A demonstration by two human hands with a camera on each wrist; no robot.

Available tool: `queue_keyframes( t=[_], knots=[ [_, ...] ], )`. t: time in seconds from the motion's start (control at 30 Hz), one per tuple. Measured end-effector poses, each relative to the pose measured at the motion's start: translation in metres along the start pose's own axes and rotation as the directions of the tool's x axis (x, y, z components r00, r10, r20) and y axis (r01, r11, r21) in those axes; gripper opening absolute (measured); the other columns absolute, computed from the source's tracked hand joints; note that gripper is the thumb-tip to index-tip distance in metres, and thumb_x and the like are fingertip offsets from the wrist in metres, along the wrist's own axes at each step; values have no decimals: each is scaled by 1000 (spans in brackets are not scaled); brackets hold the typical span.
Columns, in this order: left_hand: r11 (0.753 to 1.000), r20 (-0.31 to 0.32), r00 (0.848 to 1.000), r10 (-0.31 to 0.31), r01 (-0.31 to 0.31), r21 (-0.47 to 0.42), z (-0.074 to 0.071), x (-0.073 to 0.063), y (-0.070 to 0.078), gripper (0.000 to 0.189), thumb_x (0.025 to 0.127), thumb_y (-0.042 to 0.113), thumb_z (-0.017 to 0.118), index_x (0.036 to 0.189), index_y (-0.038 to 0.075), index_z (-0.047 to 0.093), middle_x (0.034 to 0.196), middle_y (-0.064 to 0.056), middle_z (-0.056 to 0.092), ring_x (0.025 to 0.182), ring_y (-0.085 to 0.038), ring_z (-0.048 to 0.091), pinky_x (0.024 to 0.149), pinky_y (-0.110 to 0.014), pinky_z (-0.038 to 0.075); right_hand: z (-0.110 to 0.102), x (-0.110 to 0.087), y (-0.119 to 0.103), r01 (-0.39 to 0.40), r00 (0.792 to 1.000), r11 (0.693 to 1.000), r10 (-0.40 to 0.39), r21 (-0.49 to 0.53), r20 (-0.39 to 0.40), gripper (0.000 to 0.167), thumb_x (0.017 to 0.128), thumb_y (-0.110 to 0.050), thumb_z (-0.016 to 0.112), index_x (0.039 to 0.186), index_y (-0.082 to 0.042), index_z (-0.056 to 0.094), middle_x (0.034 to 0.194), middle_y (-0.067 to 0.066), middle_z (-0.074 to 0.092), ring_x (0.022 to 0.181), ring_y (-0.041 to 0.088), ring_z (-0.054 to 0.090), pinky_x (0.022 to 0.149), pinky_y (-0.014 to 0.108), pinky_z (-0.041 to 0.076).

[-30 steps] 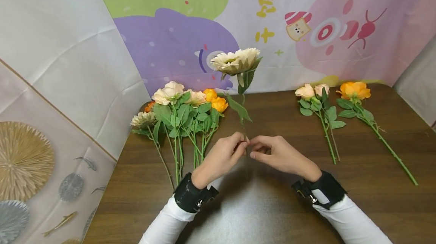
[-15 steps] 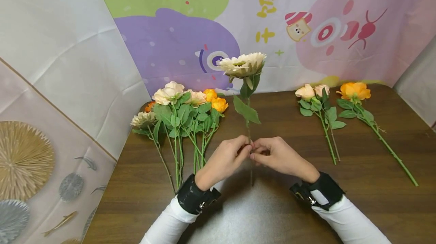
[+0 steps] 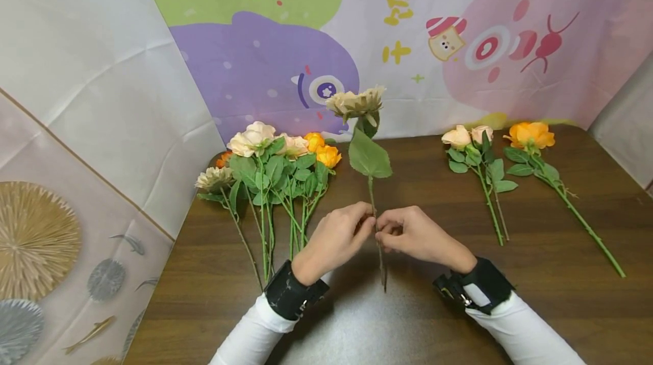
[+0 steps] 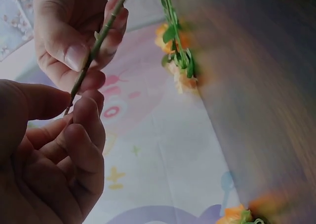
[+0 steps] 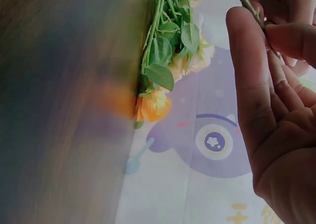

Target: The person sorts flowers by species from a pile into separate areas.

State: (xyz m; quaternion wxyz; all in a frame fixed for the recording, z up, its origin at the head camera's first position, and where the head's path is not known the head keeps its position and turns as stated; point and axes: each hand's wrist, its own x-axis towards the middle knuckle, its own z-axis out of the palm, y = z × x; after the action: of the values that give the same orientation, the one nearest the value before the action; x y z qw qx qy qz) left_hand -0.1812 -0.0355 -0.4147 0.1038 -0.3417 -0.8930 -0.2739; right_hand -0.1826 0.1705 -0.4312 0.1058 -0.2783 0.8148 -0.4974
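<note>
A cream, daisy-like flower (image 3: 357,104) with serrated petals stands nearly upright over the middle of the table, its broad green leaf (image 3: 369,154) facing the head camera. My left hand (image 3: 336,238) pinches its thin stem between thumb and fingers. From the other side my right hand (image 3: 419,236) pinches the same stem, fingertips right beside the left ones. Below both hands the stem's end hangs over the tabletop. The left wrist view shows the brownish stem (image 4: 101,38) running between both thumbs and fingers. In the right wrist view, the stem (image 5: 249,7) passes by the right thumb and forefinger.
On the left of the dark wooden table (image 3: 408,319) lies a bunch of cream, peach and orange flowers (image 3: 275,175). To the right are a peach rose stem (image 3: 456,137) and an orange flower (image 3: 530,136). A cartoon-printed cloth (image 3: 285,70) hangs behind.
The flower has come down between the hands, so more stem shows below them. Its head has tipped and turned, and the leaf now faces the camera. The right fingers have closed onto the stem.
</note>
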Motion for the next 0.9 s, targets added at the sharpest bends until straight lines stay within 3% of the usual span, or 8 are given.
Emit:
queue_keyframes(
  t=[0.27, 0.6, 0.9],
  knots=[
    [1000, 0, 1000, -10, 10, 10, -2, 1, -2, 17, 99, 18, 57, 113, 10, 66, 101, -2, 72, 75, -10, 65, 64, -30, 54, -4, 0, 4, -125, 991, 992, 124, -30, -47, 6, 92, -4, 65, 95, 0, 68, 74, 4, 70, 67, 28, 69, 54, 29, 54],
    [1000, 7, 1000, -19, 19, 14, -4, 1, -4, 19, 99, 18, 57, 114, 10, 66, 103, -2, 72, 76, -10, 66, 65, -29, 54, -12, 3, 16, -320, 946, 943, 313, -91, -81, 11, 90, -3, 61, 85, 3, 68, 64, 4, 67, 54, 17, 65, 49, 30, 53],
    [999, 24, 999, -29, 29, 15, -4, 0, -3, 19, 100, 18, 57, 114, 10, 66, 105, -2, 72, 79, -9, 66, 68, -31, 55, -14, 3, 31, -403, 915, 904, 395, -140, -82, 16, 87, 1, 57, 77, 2, 69, 60, 4, 65, 52, 15, 65, 50, 29, 54]
  ],
)
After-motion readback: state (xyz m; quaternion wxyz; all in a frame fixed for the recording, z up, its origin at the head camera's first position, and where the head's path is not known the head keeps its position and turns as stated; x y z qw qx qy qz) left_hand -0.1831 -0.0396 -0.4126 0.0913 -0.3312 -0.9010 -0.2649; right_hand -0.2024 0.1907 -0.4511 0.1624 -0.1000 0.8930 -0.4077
